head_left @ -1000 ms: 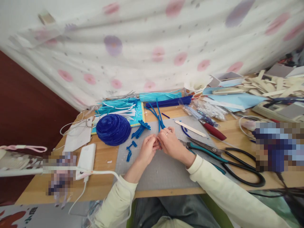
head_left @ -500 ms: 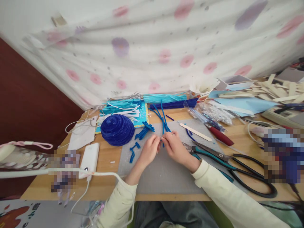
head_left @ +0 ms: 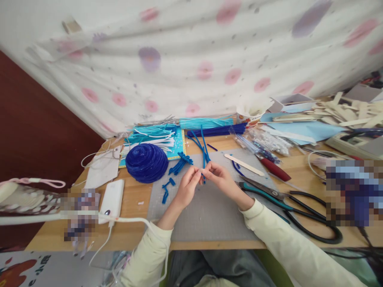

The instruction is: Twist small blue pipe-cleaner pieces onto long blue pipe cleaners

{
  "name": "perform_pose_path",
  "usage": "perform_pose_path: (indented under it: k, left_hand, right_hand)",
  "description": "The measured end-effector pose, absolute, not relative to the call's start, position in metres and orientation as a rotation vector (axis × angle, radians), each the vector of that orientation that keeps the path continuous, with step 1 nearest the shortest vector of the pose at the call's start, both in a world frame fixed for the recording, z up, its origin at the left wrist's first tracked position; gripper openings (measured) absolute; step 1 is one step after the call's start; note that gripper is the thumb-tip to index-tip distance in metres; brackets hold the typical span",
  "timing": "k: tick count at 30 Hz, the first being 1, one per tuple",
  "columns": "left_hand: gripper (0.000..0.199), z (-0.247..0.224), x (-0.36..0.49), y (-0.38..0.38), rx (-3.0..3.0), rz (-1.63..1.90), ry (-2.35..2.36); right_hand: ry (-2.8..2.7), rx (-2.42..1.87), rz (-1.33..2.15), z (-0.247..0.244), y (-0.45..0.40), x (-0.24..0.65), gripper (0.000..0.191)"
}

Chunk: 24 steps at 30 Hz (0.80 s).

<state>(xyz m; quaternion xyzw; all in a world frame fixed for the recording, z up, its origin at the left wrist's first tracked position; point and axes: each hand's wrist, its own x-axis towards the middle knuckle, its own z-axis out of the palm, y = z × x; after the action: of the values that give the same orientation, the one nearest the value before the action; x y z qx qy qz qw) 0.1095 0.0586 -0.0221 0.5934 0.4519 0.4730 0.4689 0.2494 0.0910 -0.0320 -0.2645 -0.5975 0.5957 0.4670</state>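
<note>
My left hand (head_left: 188,184) and my right hand (head_left: 220,178) meet over the grey cutting mat (head_left: 206,217). Thumbs and fingers are pinched together, tip to tip; what lies between them is too small and covered to make out. Just behind the fingers lie long blue pipe cleaners (head_left: 204,148), and a bit of blue shows below the fingertips. To the left of my left hand are a bundle of blue pipe cleaners (head_left: 180,163) with looped ends and a small bent blue piece (head_left: 166,190). A dark blue coiled dome (head_left: 146,162) sits farther left.
Large black-and-teal scissors (head_left: 274,193) lie right of my right hand. Beyond them are a wooden stick (head_left: 243,164), a red-handled tool (head_left: 275,169) and bead bags (head_left: 269,141). Pipe cleaner bundles (head_left: 217,130) line the back. A white power bank (head_left: 112,197) with a cable lies left.
Both hands stay together at nearly the same spot; the fingertips have come closer and the right fingers have turned slightly. The whole view has shifted a little.
</note>
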Motion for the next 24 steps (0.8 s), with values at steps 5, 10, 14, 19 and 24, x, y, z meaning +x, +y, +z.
perform_pose_path:
  k: [5, 10, 14, 19, 24]
  left_hand:
    - [0.027, -0.0254, 0.1099, 0.0582, 1.387, 1.234, 1.072]
    - [0.026, -0.0279, 0.1108, 0.0554, 1.431, 1.337, 1.205]
    - [0.024, -0.0289, 0.1103, 0.0534, 1.555, 1.335, 1.318]
    - [0.030, -0.0247, 0.1100, 0.0537, 1.516, 1.357, 1.283]
    - [0.022, -0.0256, 0.1105, 0.0552, 1.479, 1.324, 1.272]
  right_hand:
    - [-1.401, -0.704, 1.452, -0.0369, 0.0947, 0.2504, 0.039]
    - [-1.417, -0.740, 1.413, -0.0308, 0.0905, 0.2518, 0.029]
    - [-1.474, -0.750, 1.366, -0.0274, 0.0875, 0.2515, 0.027]
    - [-1.508, -0.749, 1.271, -0.0317, 0.0908, 0.2527, 0.030]
    - [-1.614, -0.724, 1.110, -0.0309, 0.0899, 0.2544, 0.022]
